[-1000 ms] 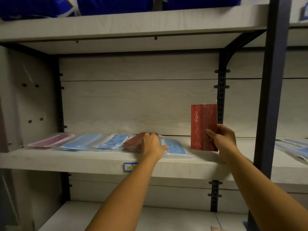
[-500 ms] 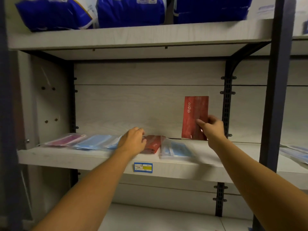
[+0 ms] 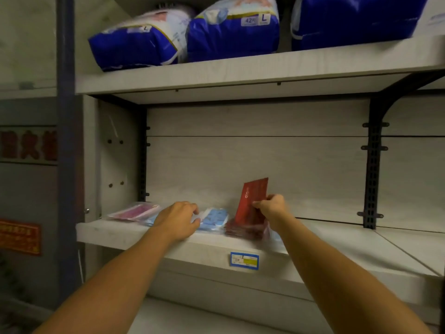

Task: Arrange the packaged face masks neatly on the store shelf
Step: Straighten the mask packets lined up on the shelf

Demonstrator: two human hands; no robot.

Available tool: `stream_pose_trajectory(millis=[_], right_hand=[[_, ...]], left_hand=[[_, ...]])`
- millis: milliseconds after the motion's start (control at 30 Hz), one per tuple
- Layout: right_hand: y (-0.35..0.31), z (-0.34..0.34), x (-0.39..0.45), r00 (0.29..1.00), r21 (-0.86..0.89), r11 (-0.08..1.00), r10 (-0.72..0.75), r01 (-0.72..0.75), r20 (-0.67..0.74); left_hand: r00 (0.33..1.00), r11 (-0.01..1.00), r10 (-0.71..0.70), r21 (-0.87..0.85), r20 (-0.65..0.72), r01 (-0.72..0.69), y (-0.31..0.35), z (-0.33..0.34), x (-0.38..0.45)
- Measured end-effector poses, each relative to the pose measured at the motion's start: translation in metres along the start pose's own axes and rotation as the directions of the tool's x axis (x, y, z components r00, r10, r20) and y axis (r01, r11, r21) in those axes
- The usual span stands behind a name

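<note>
Since a moment before, the right hand [image 3: 271,208] had carried the red mask pack [image 3: 252,201] leftward and tipped it, so it leaned over the dark red packs [image 3: 243,231] instead of standing straight near the black upright [image 3: 372,174]; the left hand [image 3: 177,220] had slid left along the row as well.

The pale wood-grain shelf [image 3: 325,247] ran across the bay, with a second board above it carrying three bulky blue and white bags [image 3: 231,30], one marked with an L. The back panel behind was the same pale grain.

Along the shelf lay the mask packs, flat in clear glossy sleeves: a pink pack [image 3: 133,210] at the far left, then light blue packs [image 3: 214,219] with darker blue marks, then the dark red packs, blurred. The left hand rested palm down over the blue ones, its fingers curled loosely onto the plastic; whether they gripped it I could not tell.

The red mask pack was a tall narrow rectangle, deep red with small pale lettering down one side, its lower end at the stack and its top tilted right. The right hand pinched its right edge between thumb and bent fingers.

A blue and yellow price tag [image 3: 244,260] sat on the shelf's front lip, below the red packs.
</note>
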State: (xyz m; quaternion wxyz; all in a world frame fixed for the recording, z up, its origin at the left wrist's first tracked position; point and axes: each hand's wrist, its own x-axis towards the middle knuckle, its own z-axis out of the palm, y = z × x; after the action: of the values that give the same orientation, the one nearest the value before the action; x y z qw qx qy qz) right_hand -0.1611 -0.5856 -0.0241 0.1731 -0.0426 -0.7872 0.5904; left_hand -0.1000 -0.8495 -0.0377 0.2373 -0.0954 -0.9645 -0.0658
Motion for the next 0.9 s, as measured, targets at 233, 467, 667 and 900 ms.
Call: stream_pose_trajectory(millis=[233,467,667,900], right_hand=[[-0.001,0.02,-0.008,0.989,-0.763,0.629,-0.094,0.146,0.111],[-0.001,0.018,-0.021,0.976,-0.9,0.416,-0.216,0.126,0.037],[0.0,-0.015,-0.049,0.95,-0.947,0.207,-0.244,0.247,0.195],[-0.005,-0.071,-0.102,0.945,-0.954,0.177,-0.266,0.243,0.191]], left_hand=[[0.999,0.998,0.016,0.06,0.028,-0.017,-0.025,-0.002,-0.006],[0.995,0.987,0.052,0.144,0.082,-0.064,-0.025,-0.001,-0.008],[0.989,0.984,0.138,0.111,0.045,-0.142,0.013,-0.009,0.002],[0.966,0.961,0.255,0.102,0.025,-0.257,0.084,-0.004,-0.003]])
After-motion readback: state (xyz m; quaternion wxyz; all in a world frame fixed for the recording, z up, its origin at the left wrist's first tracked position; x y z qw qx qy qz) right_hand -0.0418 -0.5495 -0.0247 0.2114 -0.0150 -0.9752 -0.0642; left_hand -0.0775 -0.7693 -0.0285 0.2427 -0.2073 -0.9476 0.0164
